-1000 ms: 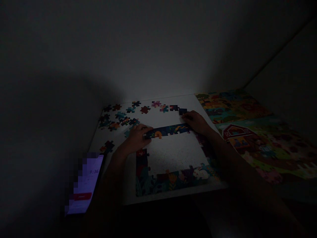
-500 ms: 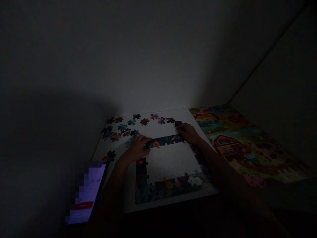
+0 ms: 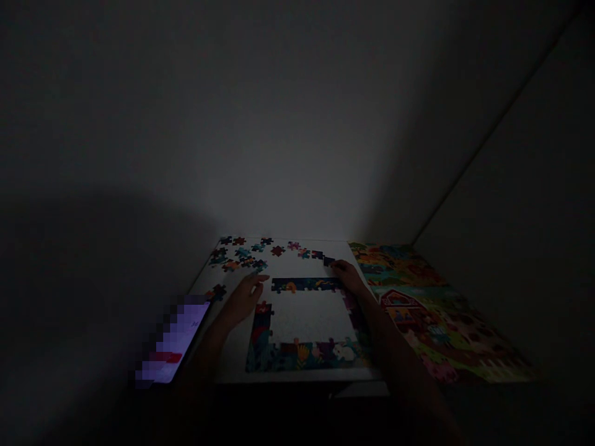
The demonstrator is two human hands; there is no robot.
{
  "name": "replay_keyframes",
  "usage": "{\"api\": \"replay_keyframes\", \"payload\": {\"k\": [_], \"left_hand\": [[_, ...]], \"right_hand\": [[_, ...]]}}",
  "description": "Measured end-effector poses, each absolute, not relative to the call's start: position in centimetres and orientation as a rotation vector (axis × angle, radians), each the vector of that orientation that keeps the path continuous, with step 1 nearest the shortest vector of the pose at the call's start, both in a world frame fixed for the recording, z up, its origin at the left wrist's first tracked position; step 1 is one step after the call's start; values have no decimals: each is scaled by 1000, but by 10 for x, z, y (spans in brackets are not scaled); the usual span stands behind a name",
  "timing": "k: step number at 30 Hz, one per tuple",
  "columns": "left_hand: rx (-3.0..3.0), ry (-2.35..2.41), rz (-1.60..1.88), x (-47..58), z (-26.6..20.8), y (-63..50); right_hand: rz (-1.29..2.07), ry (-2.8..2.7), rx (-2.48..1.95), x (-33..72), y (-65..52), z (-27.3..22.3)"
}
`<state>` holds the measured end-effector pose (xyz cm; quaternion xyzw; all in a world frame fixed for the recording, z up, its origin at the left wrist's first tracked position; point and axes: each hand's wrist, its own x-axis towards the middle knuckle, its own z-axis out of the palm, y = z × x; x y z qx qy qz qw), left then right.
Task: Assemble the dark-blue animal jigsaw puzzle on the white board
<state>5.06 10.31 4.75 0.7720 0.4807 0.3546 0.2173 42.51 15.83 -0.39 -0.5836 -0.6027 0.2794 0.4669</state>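
In dim light, my left hand (image 3: 246, 296) hovers over the white table's left part, fingers apart, holding nothing. Just right of its fingertips lies a joined dark-blue puzzle strip (image 3: 304, 284). My right hand (image 3: 348, 277) has bent fingers closed at the edge of a dark puzzle piece (image 3: 328, 262), above the strip's right end. Below, a joined puzzle border (image 3: 297, 356) runs along the left, bottom and right sides around bare white tabletop. My right hand and wrist partly hide the border's upper right corner.
Loose puzzle pieces (image 3: 244, 254) are scattered at the back left, with several more along the back. Two colourful pictures, a barn scene (image 3: 418, 322) and another animal scene (image 3: 395, 260), lie at right. A lit phone (image 3: 179, 341) stands left. A wall (image 3: 288, 155) rises behind.
My left hand has let go of the strip's left end and drawn back left with fingers opened. My right hand stays by the dark piece. The camera view has tilted up.
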Motion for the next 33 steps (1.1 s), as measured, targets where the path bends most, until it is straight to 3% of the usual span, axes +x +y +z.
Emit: {"api": "replay_keyframes", "payload": {"k": [8, 19, 33], "left_hand": [[2473, 1414, 1002, 24, 2, 18], [2624, 1270, 910, 33, 9, 22], [2698, 1292, 910, 29, 2, 22]], "right_hand": [[690, -1463, -1388, 430, 160, 10], [481, -1346, -1575, 423, 144, 30], [378, -1882, -1862, 395, 220, 34]]}}
